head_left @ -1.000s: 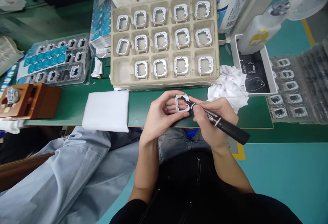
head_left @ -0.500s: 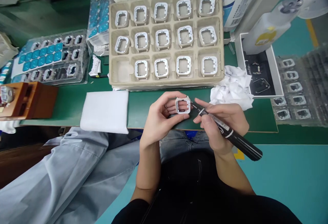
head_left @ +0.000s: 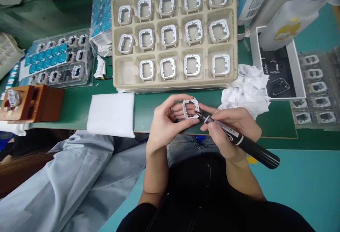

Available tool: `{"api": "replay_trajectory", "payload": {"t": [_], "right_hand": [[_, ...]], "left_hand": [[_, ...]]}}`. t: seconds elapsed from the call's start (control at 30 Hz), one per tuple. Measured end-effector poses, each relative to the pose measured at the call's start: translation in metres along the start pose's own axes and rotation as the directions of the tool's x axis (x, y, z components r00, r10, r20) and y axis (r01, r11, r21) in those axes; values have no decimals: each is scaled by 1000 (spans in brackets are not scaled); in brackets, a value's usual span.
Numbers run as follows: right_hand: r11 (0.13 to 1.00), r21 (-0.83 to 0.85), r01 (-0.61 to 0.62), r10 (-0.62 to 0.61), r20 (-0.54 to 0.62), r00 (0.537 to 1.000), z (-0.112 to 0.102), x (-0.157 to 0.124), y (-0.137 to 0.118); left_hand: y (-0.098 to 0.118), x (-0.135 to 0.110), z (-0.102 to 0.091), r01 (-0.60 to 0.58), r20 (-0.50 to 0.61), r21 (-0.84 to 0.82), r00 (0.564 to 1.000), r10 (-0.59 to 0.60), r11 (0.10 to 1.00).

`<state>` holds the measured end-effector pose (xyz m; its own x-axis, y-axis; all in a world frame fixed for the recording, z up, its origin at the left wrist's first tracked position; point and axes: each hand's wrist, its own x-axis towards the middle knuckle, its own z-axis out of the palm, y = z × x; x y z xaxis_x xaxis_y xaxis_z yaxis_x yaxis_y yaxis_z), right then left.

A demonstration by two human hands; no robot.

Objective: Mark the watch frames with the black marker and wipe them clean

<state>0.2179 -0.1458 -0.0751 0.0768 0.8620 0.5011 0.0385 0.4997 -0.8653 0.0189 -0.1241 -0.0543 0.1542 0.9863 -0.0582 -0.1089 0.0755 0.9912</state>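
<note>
Between the fingers and thumb of my left hand [head_left: 166,124] is a white, squarish watch case frame [head_left: 185,108], held near the table's front edge with its opening facing up. My right hand [head_left: 233,127] grips a black marker pen [head_left: 255,150], its barrel slanting down to the right. The pen's dark tip reaches the frame's right inner side; whether it touches cannot be made out. Beyond my hands lies a beige moulded tray [head_left: 175,85] with several similar white frames in its pockets. The pocket at its front left holds no frame.
A folded white cloth [head_left: 111,115] lies left of my hands, crumpled white tissue [head_left: 245,90] right of them. A white box [head_left: 299,72] with small metal parts and a bottle [head_left: 287,26] stand at right. Clear plastic trays [head_left: 86,71] and a wooden block [head_left: 49,102] are left.
The marker tip has moved from outside the frame's right edge to over its inner side. The frame has tilted slightly in my left hand. The whole view has shifted a little.
</note>
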Motion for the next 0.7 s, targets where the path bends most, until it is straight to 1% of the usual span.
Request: {"api": "replay_trajectory", "payload": {"t": [0.17,0.37,0.6,0.7], "right_hand": [[997,-27,-73,73,-24,997,1,-2,-2],[996,-29,-83,82,-37,996,2,1,-4],[992,-62,-113,111,-40,993,1,2,-7],[993,-55,-103,101,-42,994,2,3,-9]], "left_hand": [[-3,-3,6,40,-62,62,997,-36,997],[-4,-5,10,21,-113,41,994,-16,999],[-5,-5,10,42,-119,53,992,-35,998],[-6,-4,9,36,-105,55,994,-30,998]]}}
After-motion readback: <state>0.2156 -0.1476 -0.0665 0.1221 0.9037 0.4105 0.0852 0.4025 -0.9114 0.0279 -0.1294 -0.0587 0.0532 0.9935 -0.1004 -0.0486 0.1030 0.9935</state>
